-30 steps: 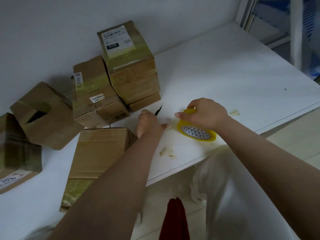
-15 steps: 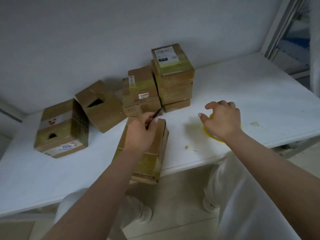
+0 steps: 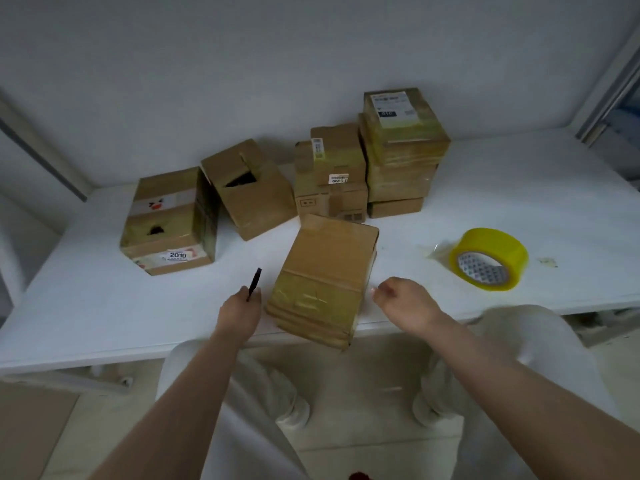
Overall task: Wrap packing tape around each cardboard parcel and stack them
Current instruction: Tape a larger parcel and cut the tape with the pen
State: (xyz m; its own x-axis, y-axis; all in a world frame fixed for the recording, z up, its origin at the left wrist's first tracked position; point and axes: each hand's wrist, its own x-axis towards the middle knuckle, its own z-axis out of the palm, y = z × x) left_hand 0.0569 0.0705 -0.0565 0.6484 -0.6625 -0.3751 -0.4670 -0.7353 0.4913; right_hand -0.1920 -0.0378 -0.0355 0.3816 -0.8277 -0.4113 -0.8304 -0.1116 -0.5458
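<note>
Just beyond the fingers of both hands, a flat cardboard parcel (image 3: 325, 275) lay on the white table (image 3: 86, 299), its near end banded with yellowish tape and jutting past the table's front edge. The left hand (image 3: 239, 311) hovered right beside the parcel's left side, its fingers clenched round a slim dark tool (image 3: 254, 284) whose tip pointed up and away from the knuckles. The right hand (image 3: 403, 303) hung near the parcel's right side, apart from it, fingers loosely curled and grasping nothing. Well off to the right of those right fingers stood a yellow tape roll (image 3: 490, 259), tilted on its edge, with a loose clear tail trailing toward the parcel.

Farther out from the fingertips, against the wall, sat the other boxes. Straight ahead was a tall stack of taped parcels (image 3: 401, 150) with a white label on top; a smaller labelled parcel (image 3: 330, 174) touched its left side. Ahead of the left fingers an open box (image 3: 247, 188) leaned tilted, flaps gaping, and left of that rested a box marked 2010 (image 3: 169, 220).
</note>
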